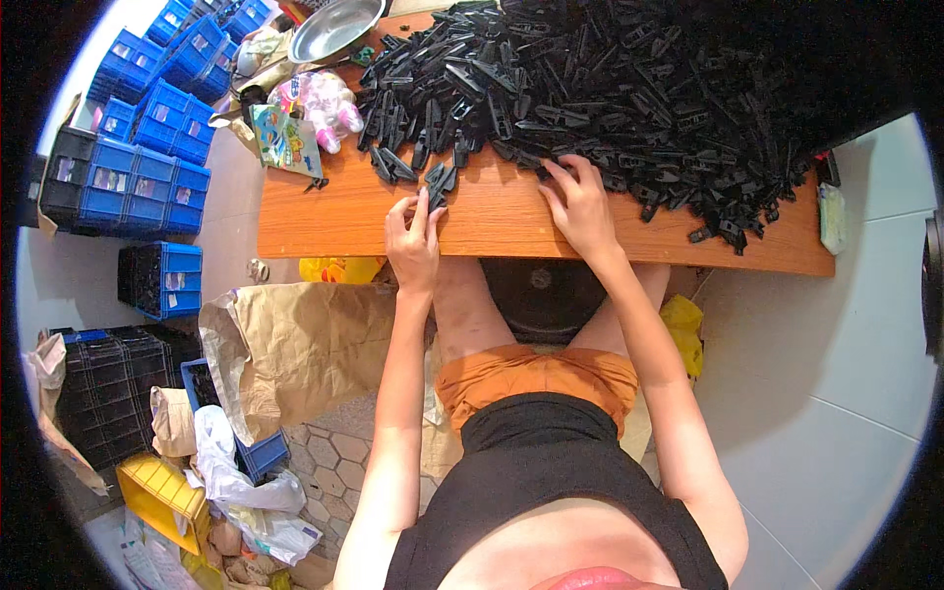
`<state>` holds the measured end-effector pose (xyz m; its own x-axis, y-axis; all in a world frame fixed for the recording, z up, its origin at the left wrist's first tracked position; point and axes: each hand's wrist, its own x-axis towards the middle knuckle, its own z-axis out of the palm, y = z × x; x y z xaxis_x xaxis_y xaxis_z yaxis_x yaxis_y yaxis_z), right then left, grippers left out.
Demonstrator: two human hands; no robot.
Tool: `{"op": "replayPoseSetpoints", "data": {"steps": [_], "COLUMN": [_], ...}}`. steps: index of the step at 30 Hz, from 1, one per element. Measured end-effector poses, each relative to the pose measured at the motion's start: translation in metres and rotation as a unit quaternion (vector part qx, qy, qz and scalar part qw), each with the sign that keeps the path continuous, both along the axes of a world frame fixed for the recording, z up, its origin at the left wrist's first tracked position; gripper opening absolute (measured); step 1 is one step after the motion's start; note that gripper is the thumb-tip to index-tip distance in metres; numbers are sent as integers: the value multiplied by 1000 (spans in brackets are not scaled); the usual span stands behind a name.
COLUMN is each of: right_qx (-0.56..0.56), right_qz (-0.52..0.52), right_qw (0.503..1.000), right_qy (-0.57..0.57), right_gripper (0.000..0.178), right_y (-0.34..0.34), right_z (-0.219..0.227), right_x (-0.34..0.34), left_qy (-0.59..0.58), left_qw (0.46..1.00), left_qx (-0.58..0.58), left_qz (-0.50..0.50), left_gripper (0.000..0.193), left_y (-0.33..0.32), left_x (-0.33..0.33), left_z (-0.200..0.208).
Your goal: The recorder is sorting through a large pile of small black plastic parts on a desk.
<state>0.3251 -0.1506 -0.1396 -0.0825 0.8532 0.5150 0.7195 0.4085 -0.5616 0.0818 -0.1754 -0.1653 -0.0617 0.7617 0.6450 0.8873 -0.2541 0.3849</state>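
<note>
A large heap of black plastic clip-like pieces (pixel 590 88) covers the back and right of the wooden table. At the heap's front left edge, my left hand (pixel 413 241) has its fingertips closed on a black plastic clip (pixel 440 181), just above the bare wood. My right hand (pixel 587 211) reaches to the heap's front edge with thumb and fingers apart. Its index fingertip touches or nearly touches a small black piece (pixel 543 171). A few pieces (pixel 391 165) lie loose beside my left hand.
On the table's left are a pink and white plush toy (pixel 332 106), a picture booklet (pixel 285 140) and a metal bowl (pixel 337 29). Blue crates (pixel 147 187) stack along the left wall. Brown paper (pixel 295 344) hangs below the table (pixel 492 221). A yellow crate (pixel 162 500) stands lower left.
</note>
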Motion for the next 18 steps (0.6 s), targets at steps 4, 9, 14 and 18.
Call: {"op": "replayPoseSetpoints", "data": {"steps": [4, 9, 14, 18], "right_qx": [22, 40, -45, 2], "right_qz": [8, 37, 27, -2], "right_qw": [1000, 998, 994, 997], "right_qy": [-4, -41, 97, 82], "right_gripper": [31, 29, 30, 33], "right_y": [2, -9, -18, -22], "right_z": [-10, -4, -7, 4], "right_x": [-2, 14, 22, 29], "left_qy": [75, -133, 6, -2], "left_qw": [997, 976, 984, 985], "left_qx": [25, -107, -87, -98], "left_qz": [-26, -137, -153, -139], "left_gripper": [38, 31, 27, 26], "left_y": [-7, -25, -20, -29], "left_x": [1, 28, 38, 51], "left_z": [10, 15, 18, 25]}}
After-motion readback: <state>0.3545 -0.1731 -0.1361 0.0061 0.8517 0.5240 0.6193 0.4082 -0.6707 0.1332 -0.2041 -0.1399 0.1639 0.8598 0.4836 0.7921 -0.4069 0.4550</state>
